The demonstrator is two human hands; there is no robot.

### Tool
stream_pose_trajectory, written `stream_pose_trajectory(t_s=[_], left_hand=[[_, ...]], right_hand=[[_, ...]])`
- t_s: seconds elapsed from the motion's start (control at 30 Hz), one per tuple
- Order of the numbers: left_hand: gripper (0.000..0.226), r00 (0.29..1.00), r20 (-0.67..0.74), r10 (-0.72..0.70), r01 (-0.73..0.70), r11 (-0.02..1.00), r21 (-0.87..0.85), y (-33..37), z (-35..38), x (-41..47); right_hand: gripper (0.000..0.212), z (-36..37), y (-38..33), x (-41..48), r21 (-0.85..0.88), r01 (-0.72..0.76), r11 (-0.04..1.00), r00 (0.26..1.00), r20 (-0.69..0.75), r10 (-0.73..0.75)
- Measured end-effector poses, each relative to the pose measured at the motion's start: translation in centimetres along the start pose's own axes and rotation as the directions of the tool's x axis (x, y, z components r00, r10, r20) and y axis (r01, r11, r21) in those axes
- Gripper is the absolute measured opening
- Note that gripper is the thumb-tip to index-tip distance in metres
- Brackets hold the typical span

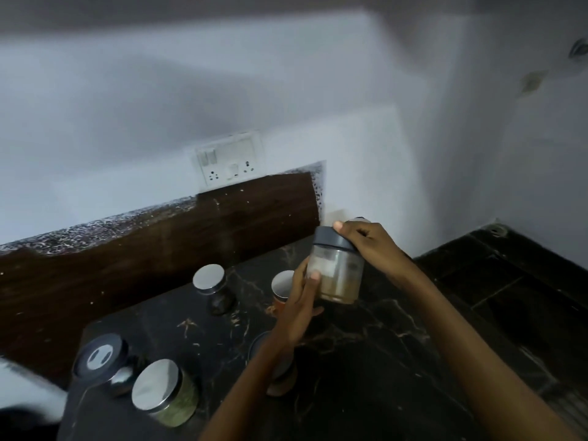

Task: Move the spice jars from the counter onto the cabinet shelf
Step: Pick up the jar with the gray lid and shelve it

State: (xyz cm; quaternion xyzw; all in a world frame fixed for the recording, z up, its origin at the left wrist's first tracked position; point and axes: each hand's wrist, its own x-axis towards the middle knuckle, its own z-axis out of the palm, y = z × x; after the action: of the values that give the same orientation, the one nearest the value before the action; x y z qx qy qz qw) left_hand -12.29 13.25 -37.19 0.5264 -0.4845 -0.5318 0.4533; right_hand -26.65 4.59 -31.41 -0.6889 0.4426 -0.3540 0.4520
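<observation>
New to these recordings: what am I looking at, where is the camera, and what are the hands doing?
No machine here: a person works with bare hands, filmed by one camera worn on the head, looking down. The left hand grips the body of a clear jar of brownish powder; the right hand holds its dark lid. Below is a black marble counter. Other jars stand there: a silver-lidded jar, a green-filled jar, a black-lidded jar. No cabinet shelf is in view.

Both arms were stretched forward, the left hand (300,305) gripping the jar (339,275) from the side and the right hand (370,243) curled over its top.
</observation>
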Motion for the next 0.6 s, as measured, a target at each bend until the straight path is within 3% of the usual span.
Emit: stream_pose_trajectory(t_s=[0.07,0.2,0.33,0.6], left_hand=[[0.046,1.000,-0.019,0.011,-0.012,0.999,-0.048,0.0,-0.7,-0.3],[0.069,1.000,-0.003,0.002,-0.002,0.998,-0.056,0.2,-1.4,-0.8],[0.064,1.000,0.016,0.001,0.000,0.996,-0.087,0.5,-1.7,-1.0],[0.057,1.000,0.005,0.019,-0.018,0.992,-0.128,0.9,-2.0,-1.4]], right_hand=[[0.027,1.0,-0.6,0.4,-0.009,0.005,1.000,0.999,-0.040,-0.005],[0.046,2.2,-1.0,1.0,-0.052,0.023,0.998,0.997,-0.075,-0.027],[0.062,2.6,-1.2,1.3,-0.071,0.033,0.997,0.995,-0.096,-0.039],[0.058,2.8,-1.8,1.2,-0.061,0.029,0.998,0.995,-0.094,-0.034]])
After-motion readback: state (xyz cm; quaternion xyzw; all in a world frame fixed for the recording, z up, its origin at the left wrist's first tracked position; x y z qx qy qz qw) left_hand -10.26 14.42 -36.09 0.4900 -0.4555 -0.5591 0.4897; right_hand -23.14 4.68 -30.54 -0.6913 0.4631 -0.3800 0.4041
